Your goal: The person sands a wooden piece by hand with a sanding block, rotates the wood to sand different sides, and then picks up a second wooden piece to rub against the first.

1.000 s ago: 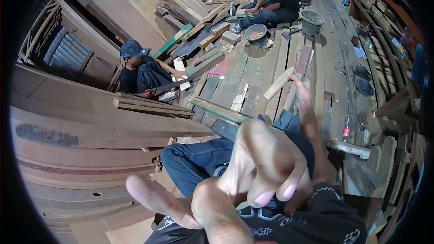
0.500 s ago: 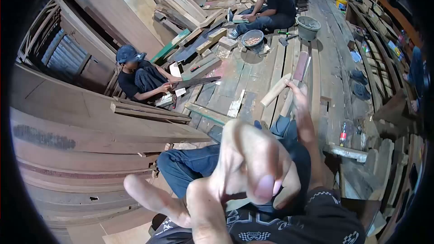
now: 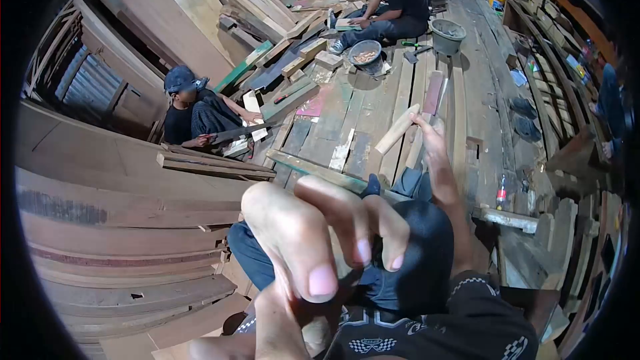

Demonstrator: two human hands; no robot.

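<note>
Close to the camera, my left hand [image 3: 320, 233] is raised with its fingers loosely curled and apart, and nothing shows in it. My right hand [image 3: 431, 140] reaches forward, its fingers closed on the end of a pale, rounded wooden piece [image 3: 397, 131]. That piece slants down to the left above the floorboards. Just beyond the fingers lies a narrow strip with a dull purple top [image 3: 433, 90]. Another wooden length [image 3: 415, 150] shows beside the right hand, partly covered.
One person [image 3: 200, 110] sits at the left with a long saw [image 3: 243, 132]; another [image 3: 393, 3] sits at the back. A bucket [image 3: 365, 55], a grey tub [image 3: 447, 37], a hammer [image 3: 415, 53] and a bottle [image 3: 501, 192] stand or lie about. Stacked boards [image 3: 120, 207] fill the left.
My left hand has turned and shifted left, with more fingers showing. My right hand still grips the pale piece. The person at the left has moved the saw down and left.
</note>
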